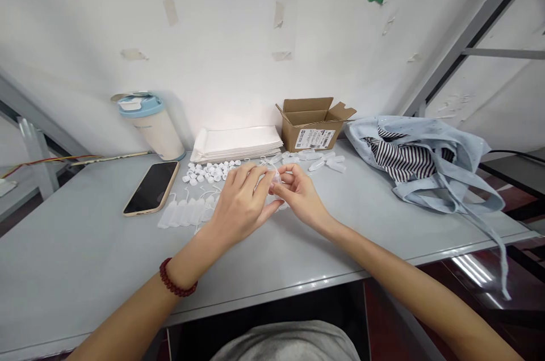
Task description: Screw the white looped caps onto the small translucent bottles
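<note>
Above the middle of the table, my left hand (240, 202) and my right hand (303, 193) meet with fingertips closed round a small translucent plastic piece (276, 178). Fingers cover most of it, so its full shape is hidden. Left of my left hand lies a row of flat translucent plastic pieces (185, 212) with thin curled tails. Behind that hand is a pile of small white caps (208, 172). Several translucent tubes (327, 161) lie loose beyond my right hand.
A phone (152, 188) lies at left, before a cream tumbler (155, 131) with a blue lid. Stacked white envelopes (238, 142) and an open cardboard box (313, 128) stand against the wall. A light blue cloth bag (421, 156) sits at right, its strap hanging over the table edge.
</note>
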